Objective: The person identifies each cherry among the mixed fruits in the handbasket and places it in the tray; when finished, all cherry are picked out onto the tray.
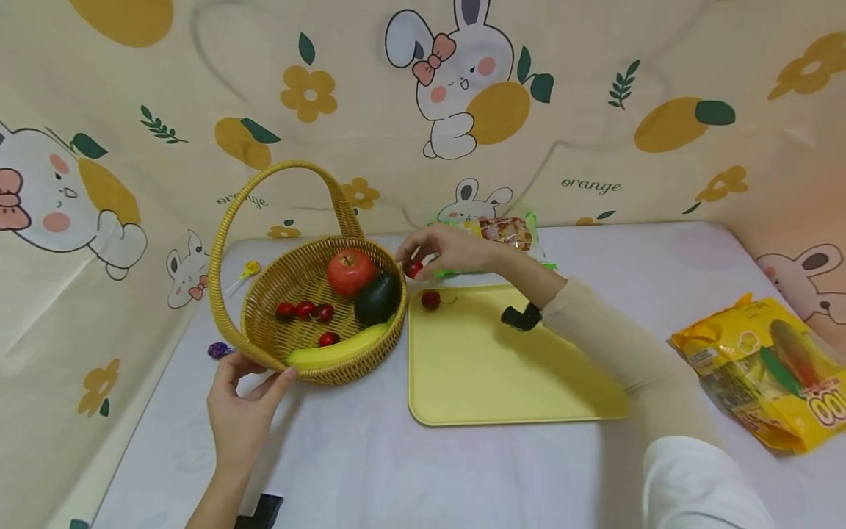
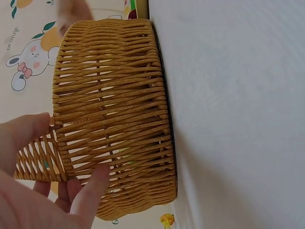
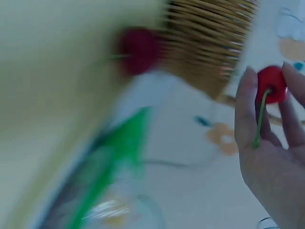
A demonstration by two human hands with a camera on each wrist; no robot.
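Observation:
A round wicker basket (image 1: 264, 294) with a tall arched handle stands left of centre. Inside it are a red apple or pomegranate-like fruit (image 1: 351, 273), a dark avocado (image 1: 377, 299), a banana (image 1: 340, 350) and several cherries (image 1: 305, 309). My left hand (image 1: 244, 404) grips the near rim where the handle joins, its fingers on the weave (image 2: 114, 105) in the left wrist view. Just beyond the basket's right rim, my right hand (image 1: 446, 250) pinches a red cherry (image 3: 271, 85) with a green stem. Another cherry (image 1: 431, 300) lies on the yellow tray's corner.
The yellow tray (image 1: 502, 375) lies right of the basket, under my right forearm. Behind it is a green-edged snack packet (image 1: 512, 231); a yellow bag (image 1: 767, 367) lies far right. Left of the basket are a yellow lollipop (image 1: 251, 269) and a purple lollipop (image 1: 218, 350).

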